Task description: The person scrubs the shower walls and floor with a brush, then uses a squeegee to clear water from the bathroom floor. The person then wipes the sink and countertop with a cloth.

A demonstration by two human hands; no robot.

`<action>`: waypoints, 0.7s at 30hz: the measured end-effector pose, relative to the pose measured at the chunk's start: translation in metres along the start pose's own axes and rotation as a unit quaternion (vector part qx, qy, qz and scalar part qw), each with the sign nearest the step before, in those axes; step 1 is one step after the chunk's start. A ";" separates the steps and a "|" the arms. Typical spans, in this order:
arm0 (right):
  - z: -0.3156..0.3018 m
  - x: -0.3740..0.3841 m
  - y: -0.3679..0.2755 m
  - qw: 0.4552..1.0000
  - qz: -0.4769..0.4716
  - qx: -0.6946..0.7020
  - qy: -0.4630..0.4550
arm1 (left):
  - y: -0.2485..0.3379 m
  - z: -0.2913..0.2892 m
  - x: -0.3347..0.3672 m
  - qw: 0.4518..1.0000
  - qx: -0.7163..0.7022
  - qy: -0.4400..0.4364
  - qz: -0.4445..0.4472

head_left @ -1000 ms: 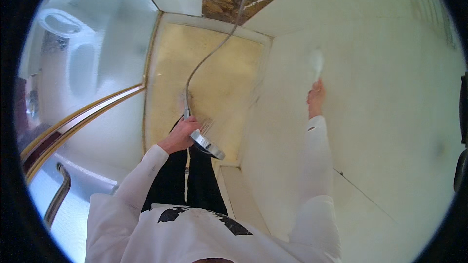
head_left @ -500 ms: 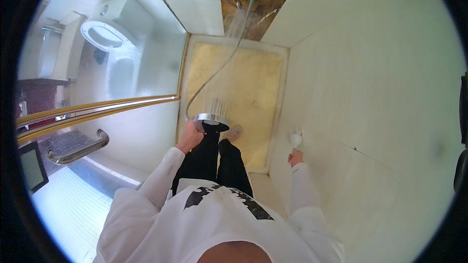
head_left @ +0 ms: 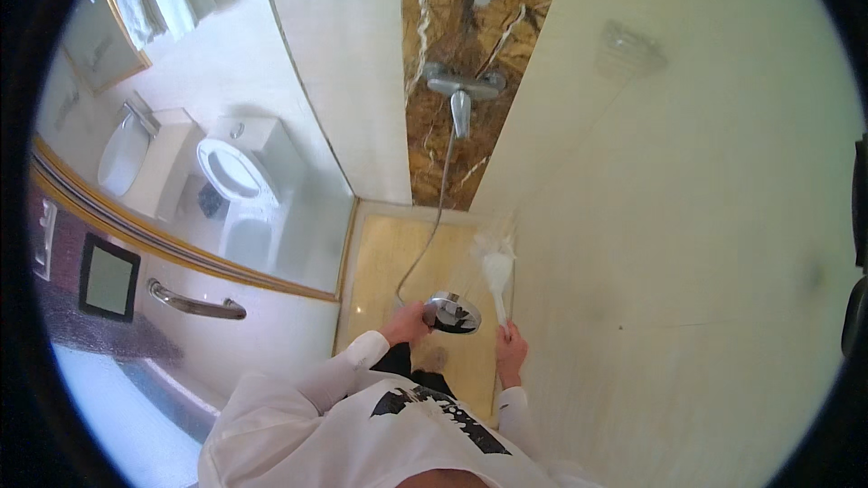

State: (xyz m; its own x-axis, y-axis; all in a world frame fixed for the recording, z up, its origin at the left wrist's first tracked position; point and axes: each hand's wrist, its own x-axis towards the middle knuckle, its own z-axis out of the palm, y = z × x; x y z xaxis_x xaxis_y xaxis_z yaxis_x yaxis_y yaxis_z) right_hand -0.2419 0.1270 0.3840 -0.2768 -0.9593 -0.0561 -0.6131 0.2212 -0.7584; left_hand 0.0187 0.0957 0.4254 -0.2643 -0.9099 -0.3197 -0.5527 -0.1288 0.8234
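My left hand (head_left: 407,323) is closed around a round chrome shower head (head_left: 452,314), held low in front of my body. Its grey hose (head_left: 423,258) runs up to the wall mixer tap (head_left: 463,86). In my right hand (head_left: 512,354) is the handle of a white brush (head_left: 497,276), its head pointing up and away from me beside the right wall. Water splashes at the brush head, just right of the shower head. The bristles are blurred by the spray.
Under me lies a yellowish shower floor (head_left: 384,258). A cream wall (head_left: 687,217) rises on the right. At left, a gold-edged glass partition carries a curved metal handle (head_left: 194,304); beyond it are a toilet (head_left: 240,172) and a washbasin (head_left: 124,154). Bottles stand at the top.
The view has tilted up toward the tap wall. The brush has moved from the right wall in toward the shower head, and spray now hits it. Both hands keep their holds.
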 end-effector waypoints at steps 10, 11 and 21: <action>-0.004 0.086 -0.132 0.824 0.221 0.520 -0.043 | 0.053 -0.076 0.027 0.967 -0.140 0.203 0.057; -0.001 0.101 -0.140 0.803 0.212 0.555 -0.041 | 0.058 -0.082 0.033 0.963 -0.171 0.203 0.049; 0.016 0.196 -0.235 0.926 0.086 0.362 -0.062 | 0.026 -0.161 0.043 0.965 -0.136 0.221 0.031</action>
State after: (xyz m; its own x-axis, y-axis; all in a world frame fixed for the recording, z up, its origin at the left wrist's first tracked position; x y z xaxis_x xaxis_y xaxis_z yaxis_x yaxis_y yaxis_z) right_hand -0.1404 -0.1161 0.5403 -0.2107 -0.9432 -0.2569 0.1010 0.2404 -0.9654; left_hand 0.1200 -0.0100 0.5081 0.1066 -0.9908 -0.0839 -0.3028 -0.1127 0.9464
